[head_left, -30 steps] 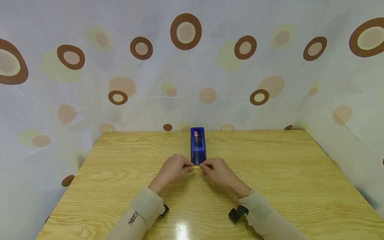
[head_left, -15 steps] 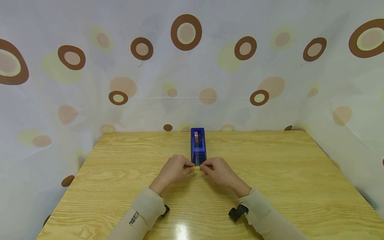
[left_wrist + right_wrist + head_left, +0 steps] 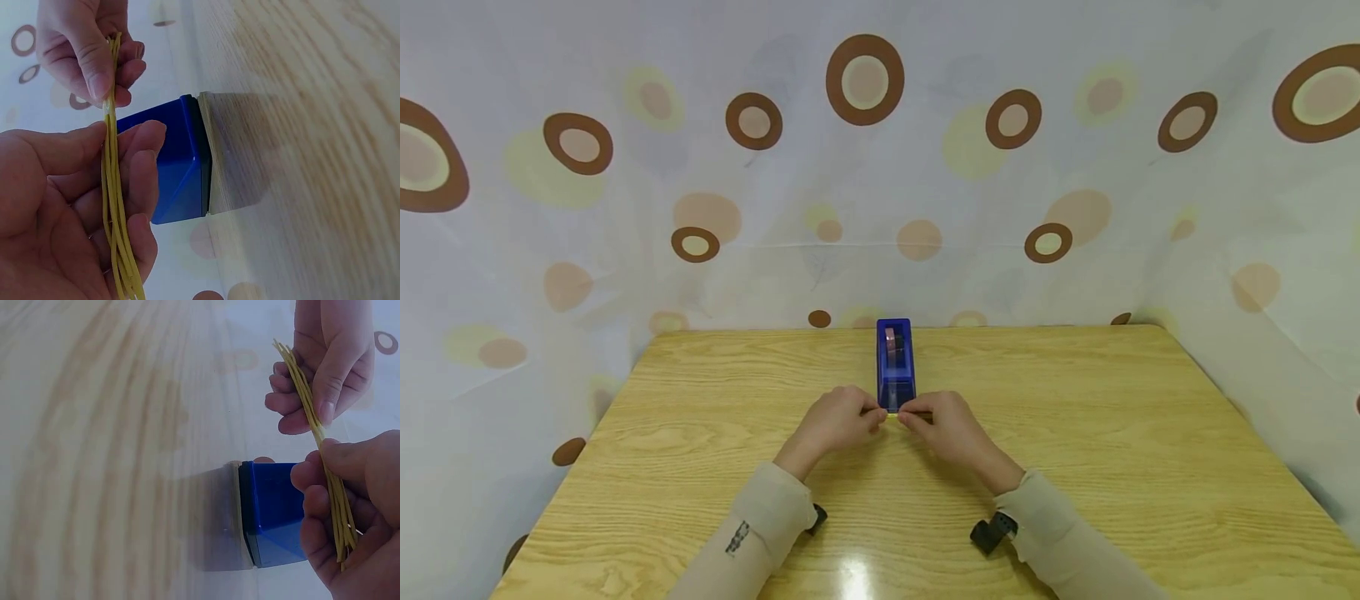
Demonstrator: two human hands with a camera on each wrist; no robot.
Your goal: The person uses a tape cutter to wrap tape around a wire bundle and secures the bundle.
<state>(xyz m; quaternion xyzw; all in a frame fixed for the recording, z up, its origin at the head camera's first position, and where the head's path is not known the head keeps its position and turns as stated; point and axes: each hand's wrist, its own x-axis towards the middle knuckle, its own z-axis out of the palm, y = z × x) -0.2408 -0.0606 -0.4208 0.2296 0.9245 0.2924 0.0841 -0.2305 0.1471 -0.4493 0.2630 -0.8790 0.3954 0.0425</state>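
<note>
A bundle of several thin yellow strands runs between my two hands, just in front of the blue tape dispenser. My left hand pinches one half of it between thumb and fingers. The other half is pinched by my right hand, with its thumb on top. A short shiny band, perhaps clear tape, shows around the strands in the gap between the thumbs. The dispenser stands upright beyond the fingertips, and a pinkish tape roll sits in it. From the head view the hands hide most of the bundle.
The wood-grain table stretches to both sides of the dispenser. A patterned white cloth with brown rings hangs behind the table and at its sides. Dark straps with small devices sit at the wrists.
Both hands keep their pinch on the yellow strands. The fingers have shifted very slightly, and less yellow shows between them in the head view. The dispenser has stayed in place.
</note>
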